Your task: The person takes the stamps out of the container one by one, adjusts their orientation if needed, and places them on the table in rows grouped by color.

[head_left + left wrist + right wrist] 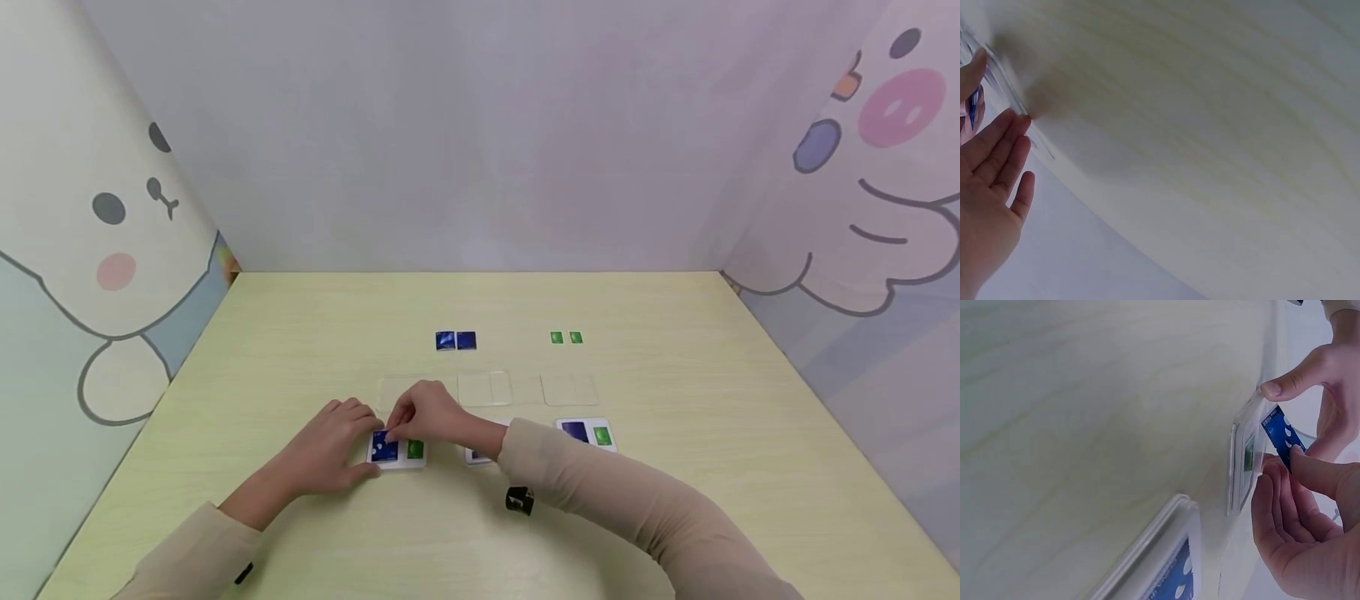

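While the counter (337,333) carries every part, work appears only partway through. The left hand (327,447), thumb and fingers spread apart, holds the left case (402,463) by its edges; the right hand (437,412) pinches a blue card (1282,430), tilted over that case, contact unconfirmed. The right case (591,432) bears one blue and one green piece, seemingly complete. The middle case (478,462) shows part of a blue piece; the right sleeve (600,492) hides the remainder, so completion cannot be verified. Behind, three transparent panels (475,390) lie apart, apparently unused. Outstanding, by judgement: seating the blue card beside the left case's green card (416,449). Farther back, two loose blue cards (467,340) and two smaller loose green cards (576,337) remain unplaced.
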Demonstrator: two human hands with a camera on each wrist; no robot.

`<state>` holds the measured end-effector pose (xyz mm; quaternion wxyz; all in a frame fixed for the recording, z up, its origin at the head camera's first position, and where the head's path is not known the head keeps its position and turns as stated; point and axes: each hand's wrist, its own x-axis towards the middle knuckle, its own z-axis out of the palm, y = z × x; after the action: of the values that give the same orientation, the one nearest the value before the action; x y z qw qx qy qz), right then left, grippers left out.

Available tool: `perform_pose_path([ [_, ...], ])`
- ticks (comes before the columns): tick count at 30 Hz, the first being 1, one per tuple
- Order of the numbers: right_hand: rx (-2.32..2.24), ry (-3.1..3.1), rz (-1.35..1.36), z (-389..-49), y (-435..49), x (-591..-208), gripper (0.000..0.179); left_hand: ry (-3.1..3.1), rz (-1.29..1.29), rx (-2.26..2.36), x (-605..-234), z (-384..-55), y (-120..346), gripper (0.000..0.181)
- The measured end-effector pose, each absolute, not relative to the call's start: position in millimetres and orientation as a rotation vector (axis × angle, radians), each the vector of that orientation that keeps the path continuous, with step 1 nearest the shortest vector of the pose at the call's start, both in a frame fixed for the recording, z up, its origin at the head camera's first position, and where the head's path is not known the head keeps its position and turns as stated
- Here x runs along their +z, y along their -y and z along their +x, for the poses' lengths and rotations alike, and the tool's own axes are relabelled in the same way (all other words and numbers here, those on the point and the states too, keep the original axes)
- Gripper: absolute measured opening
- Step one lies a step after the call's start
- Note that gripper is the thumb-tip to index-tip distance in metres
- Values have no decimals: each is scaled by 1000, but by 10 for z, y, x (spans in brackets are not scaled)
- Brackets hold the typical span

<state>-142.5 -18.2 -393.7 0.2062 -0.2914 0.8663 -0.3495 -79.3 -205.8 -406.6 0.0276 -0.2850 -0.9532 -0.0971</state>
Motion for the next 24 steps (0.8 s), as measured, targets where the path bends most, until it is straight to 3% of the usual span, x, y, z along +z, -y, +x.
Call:
perform_pose_path([
  [24,-1051,-2277,-564,-1530,145,-3923,8,2988,-865,-281,-4058,-809,2042,49],
])
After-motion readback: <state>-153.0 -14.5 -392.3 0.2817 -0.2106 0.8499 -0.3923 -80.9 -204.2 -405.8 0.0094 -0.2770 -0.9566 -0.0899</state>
